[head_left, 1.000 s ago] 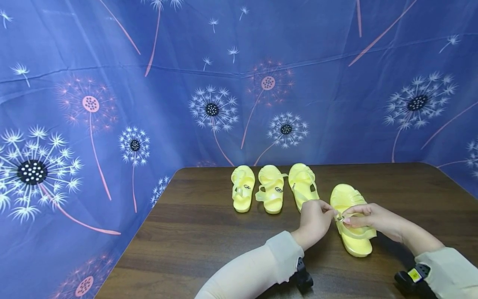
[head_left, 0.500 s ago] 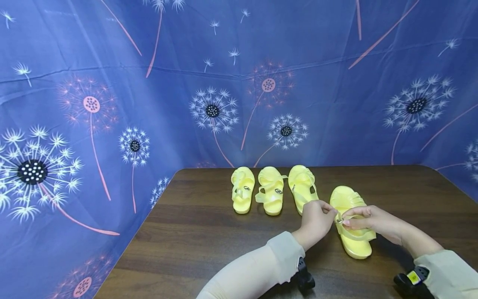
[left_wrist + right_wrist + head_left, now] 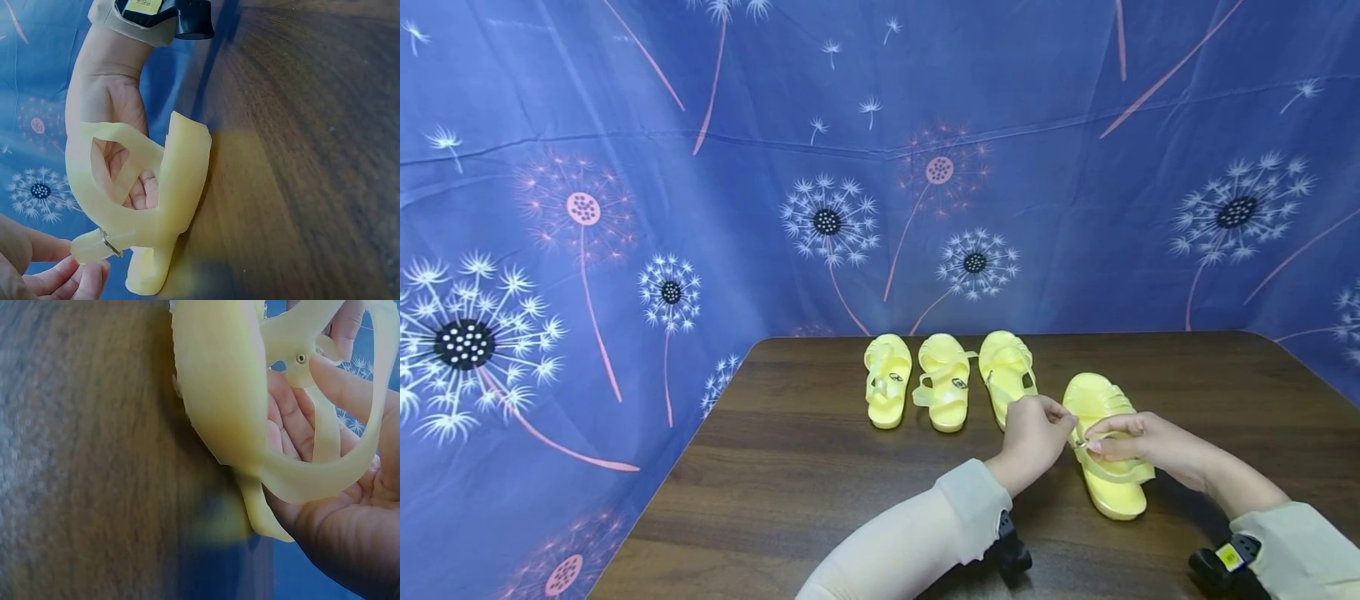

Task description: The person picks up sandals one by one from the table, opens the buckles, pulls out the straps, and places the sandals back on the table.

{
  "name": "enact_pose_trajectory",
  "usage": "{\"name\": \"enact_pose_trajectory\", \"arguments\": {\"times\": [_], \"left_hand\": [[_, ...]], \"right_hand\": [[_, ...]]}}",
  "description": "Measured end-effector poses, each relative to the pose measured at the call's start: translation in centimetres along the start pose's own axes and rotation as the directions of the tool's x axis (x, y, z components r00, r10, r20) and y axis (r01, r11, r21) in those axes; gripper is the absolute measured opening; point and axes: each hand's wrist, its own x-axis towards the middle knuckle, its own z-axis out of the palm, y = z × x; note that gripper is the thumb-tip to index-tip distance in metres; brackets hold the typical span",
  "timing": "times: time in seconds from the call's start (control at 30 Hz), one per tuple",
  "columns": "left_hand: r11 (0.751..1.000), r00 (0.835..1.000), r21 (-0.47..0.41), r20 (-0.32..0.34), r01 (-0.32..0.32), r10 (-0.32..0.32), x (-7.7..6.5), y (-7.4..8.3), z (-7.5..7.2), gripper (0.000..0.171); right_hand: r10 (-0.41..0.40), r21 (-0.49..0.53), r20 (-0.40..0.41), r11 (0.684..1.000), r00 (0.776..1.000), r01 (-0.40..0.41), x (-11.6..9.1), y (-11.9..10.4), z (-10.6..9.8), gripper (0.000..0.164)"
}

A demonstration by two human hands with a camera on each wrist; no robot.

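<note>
A yellow jelly sandal (image 3: 1117,497) stands on the table at the right, its toe pointing away. My left hand (image 3: 1032,442) is at its left side and pinches the loose end of the ankle strap (image 3: 94,247) between thumb and fingertips. That strap passes through a small metal buckle (image 3: 109,242). From the right, my right hand (image 3: 1157,446) reaches across the sandal and holds the strap by the buckle, its thumb close to a small metal stud (image 3: 301,358). Some right-hand fingers lie behind the straps in the right wrist view.
Three more yellow sandals stand in a row at the back: one at the left (image 3: 887,408), another beside it (image 3: 948,412), and a third (image 3: 1000,375) partly behind my left hand. Behind the brown wooden table (image 3: 760,500) hangs a blue dandelion-print cloth (image 3: 1060,208).
My left hand has shifted slightly upward with the strap end in its fingers. The right hand and the sandals stay practically where they were.
</note>
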Motion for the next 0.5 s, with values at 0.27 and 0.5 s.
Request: {"name": "enact_pose_trajectory", "arguments": {"times": [0.27, 0.5], "left_hand": [[1.000, 1.000, 0.010, 0.012, -0.026, 0.026, 0.28, 0.02, 0.31, 0.012], [0.990, 0.992, 0.072, 0.012, -0.124, 0.124, 0.73, 0.02, 0.58, 0.010]], "right_hand": [[-0.005, -0.007, -0.004, 1.000, 1.000, 0.005, -0.03, -0.01, 0.17, 0.030], [-0.026, 0.025, 0.004, 0.999, 1.000, 0.026, -0.20, 0.15, 0.12, 0.030]]}}
